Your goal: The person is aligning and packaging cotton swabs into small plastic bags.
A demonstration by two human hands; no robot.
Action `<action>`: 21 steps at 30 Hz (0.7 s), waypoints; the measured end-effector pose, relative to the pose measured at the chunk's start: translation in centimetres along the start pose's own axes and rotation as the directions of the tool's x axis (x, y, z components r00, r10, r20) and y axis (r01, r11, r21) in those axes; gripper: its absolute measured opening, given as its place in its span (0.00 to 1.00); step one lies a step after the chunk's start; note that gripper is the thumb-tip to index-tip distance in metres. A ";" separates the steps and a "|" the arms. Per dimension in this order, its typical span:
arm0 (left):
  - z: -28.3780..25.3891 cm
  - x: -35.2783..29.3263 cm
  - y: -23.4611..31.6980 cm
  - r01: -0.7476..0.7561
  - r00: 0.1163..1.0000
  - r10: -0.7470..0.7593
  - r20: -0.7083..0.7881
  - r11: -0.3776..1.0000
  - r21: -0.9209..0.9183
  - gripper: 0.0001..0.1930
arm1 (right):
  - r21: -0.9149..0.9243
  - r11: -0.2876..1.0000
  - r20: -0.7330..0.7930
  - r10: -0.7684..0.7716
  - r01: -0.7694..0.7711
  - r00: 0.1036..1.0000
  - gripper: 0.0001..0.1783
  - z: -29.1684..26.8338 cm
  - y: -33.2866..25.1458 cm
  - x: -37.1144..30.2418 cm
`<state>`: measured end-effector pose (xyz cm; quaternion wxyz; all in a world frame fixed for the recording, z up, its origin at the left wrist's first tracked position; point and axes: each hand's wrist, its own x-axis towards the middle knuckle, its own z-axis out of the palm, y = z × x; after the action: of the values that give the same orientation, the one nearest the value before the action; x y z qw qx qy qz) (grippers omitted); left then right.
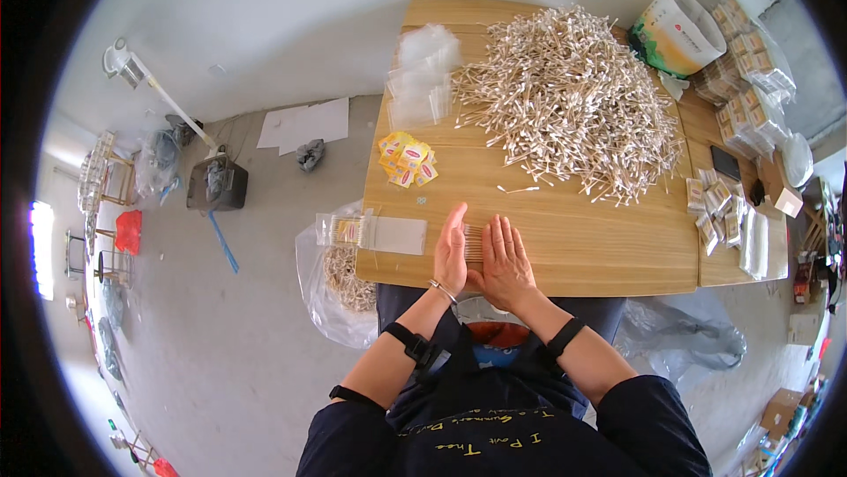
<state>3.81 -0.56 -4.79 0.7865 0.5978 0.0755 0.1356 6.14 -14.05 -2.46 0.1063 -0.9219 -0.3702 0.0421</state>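
A row of cotton swabs lies on the wooden table near its front edge, between my two hands. My left hand stands on its edge against the left end of the row, fingers straight. Flat over the right part of the row rests my right hand, its fingers stretched out and side by side, hiding some swabs. To the left lies a white card, beside a clear pack of swabs at the table's left edge. Farther off is a large loose pile of cotton swabs; one single swab lies in front of it.
Yellow labels and clear plastic bags lie at the far left of the table. A white bucket, stacked swab packs and a small cardboard box stand right. Below the left edge sits a bag of swabs.
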 end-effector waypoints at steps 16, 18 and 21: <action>-0.6 0.3 0.0 -0.005 0.999 0.002 -0.035 0.995 -0.096 0.37 | 0.071 0.996 -0.047 0.058 -0.055 0.997 0.45 0.5 -1.1 1.2; -1.3 0.9 0.0 -0.023 0.998 0.019 -0.062 0.998 -0.054 0.38 | 0.066 0.996 -0.051 0.063 -0.060 0.997 0.45 0.9 -1.6 2.0; -2.4 1.8 0.8 0.005 0.998 -0.005 -0.059 1.000 -0.007 0.38 | 0.072 0.995 -0.048 0.068 -0.065 0.997 0.44 0.9 -2.4 3.3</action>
<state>4.73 2.43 -4.59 0.7865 0.5905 0.0997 0.1513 6.77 -9.95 -2.81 0.1467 -0.9301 -0.3349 0.0356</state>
